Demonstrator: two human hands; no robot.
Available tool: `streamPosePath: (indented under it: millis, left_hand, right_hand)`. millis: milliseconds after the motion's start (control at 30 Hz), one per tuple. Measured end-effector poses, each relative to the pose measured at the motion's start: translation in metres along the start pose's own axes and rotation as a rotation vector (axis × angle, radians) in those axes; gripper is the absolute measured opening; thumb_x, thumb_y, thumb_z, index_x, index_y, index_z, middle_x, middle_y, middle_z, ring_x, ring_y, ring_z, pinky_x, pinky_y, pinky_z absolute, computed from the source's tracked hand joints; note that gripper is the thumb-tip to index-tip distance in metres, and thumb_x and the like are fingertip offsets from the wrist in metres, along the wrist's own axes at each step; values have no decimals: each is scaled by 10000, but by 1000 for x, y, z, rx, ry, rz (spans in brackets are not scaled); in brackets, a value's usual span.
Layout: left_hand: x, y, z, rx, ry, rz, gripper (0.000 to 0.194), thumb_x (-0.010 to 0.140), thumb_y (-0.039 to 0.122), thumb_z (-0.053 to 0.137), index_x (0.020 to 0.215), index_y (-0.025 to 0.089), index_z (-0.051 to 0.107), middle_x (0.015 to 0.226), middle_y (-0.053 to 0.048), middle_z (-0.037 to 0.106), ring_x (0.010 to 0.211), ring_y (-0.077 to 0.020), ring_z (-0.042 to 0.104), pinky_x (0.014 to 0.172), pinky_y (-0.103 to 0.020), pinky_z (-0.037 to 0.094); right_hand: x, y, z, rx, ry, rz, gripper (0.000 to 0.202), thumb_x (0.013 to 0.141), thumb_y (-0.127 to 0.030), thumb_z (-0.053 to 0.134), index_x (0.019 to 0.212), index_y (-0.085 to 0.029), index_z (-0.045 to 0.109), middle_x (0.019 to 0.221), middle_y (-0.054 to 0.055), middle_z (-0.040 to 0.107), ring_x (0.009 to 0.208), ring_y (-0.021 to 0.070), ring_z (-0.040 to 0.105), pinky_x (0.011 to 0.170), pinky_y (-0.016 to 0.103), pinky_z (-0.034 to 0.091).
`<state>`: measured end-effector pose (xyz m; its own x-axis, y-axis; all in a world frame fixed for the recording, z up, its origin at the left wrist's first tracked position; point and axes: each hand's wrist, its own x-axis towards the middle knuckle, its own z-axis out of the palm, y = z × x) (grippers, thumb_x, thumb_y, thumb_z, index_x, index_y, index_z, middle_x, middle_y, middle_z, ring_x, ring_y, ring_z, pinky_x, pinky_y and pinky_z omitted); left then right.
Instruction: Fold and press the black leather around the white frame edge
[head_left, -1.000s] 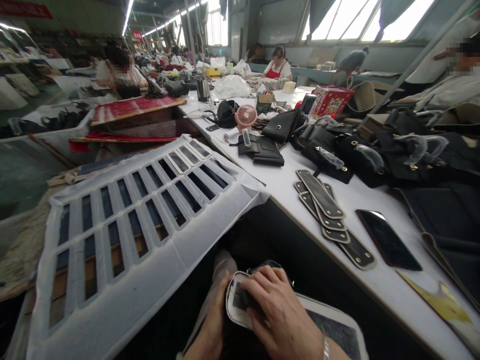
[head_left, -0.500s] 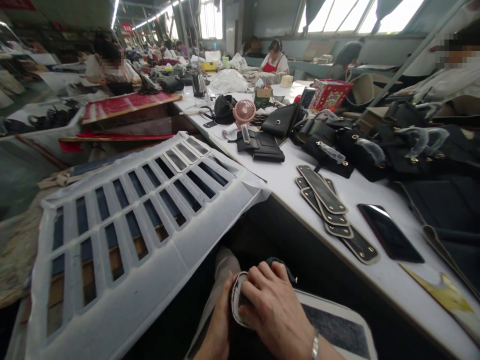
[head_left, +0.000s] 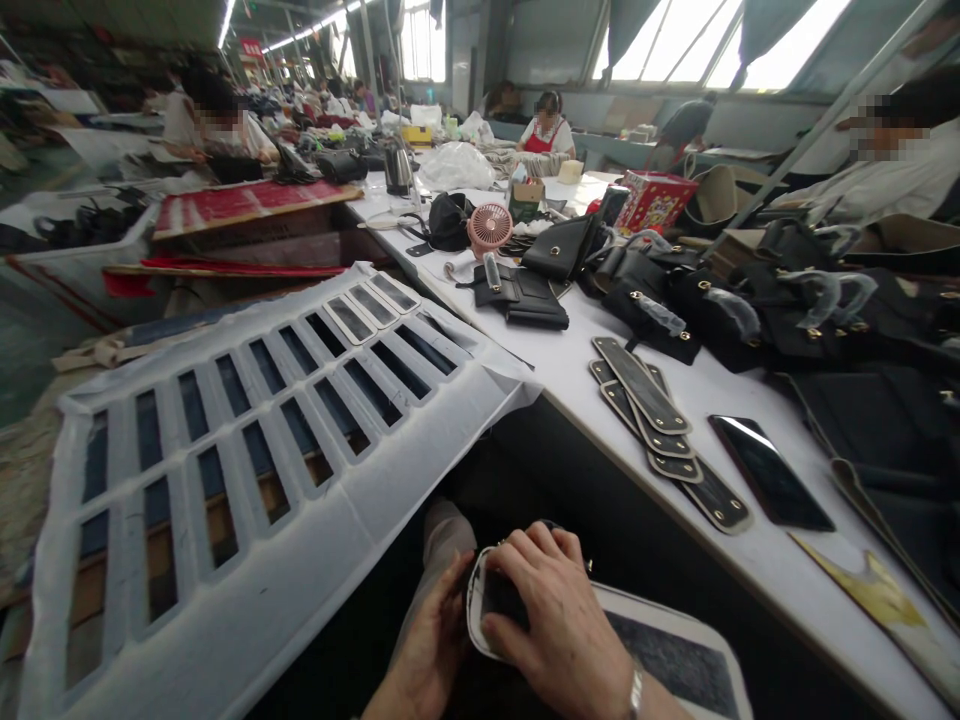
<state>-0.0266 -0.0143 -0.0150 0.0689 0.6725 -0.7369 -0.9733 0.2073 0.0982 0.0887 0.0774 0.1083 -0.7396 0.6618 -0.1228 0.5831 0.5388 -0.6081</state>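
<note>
Straps (head_left: 660,425) lie on the table (head_left: 577,370), phone (head_left: 769,472) right of them, fan (head_left: 490,228) behind.

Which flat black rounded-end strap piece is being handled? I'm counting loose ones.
The white-edged black strap piece on the lap, under both hands; the other gold-riveted pieces lie stacked on the white table.

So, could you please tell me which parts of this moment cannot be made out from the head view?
- Strip: its near end is covered by the right hand, its far end cut off by the bottom edge.
- Left hand: its fingers lie behind the strip, so its grip is hidden.
- Phone: the screen is dark.
- Workers' faces: blurred.
</note>
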Motion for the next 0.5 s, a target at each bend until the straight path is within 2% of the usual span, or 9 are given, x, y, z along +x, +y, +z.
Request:
streamPosePath:
  millis: [167,300,500]
  left_hand:
    - [12,-5,-14,-97,-62,-11,361,872,253,660,1194,90,639,1138,-110,732,1174,-267,624,1048,-356,467]
    - [13,-7,-13,-58,-18,13,430,852,258,689,1247,105,613,1206,-119,704,1219,-275,593,1060,-360,468]
    - [7,-3,-11,-2,17,42,372,865,250,665,1216,127,641,1218,-96,702,1228,-260,587,1067,-345,465]
  right_hand:
    - [0,-1,2,-52,-27,20,261,675,-239,754,878,-252,589,921,-43,609,917,203,470,858,395,265]
    - [3,-7,-2,-127,-80,-2,265,703,-286,785,887,-264,596,926,-55,614,938,196,487,884,399,245]
    - [9,-12,-6,-224,-182,-10,259,736,-333,795,878,-248,595,938,-41,611,959,198,489,901,402,225]
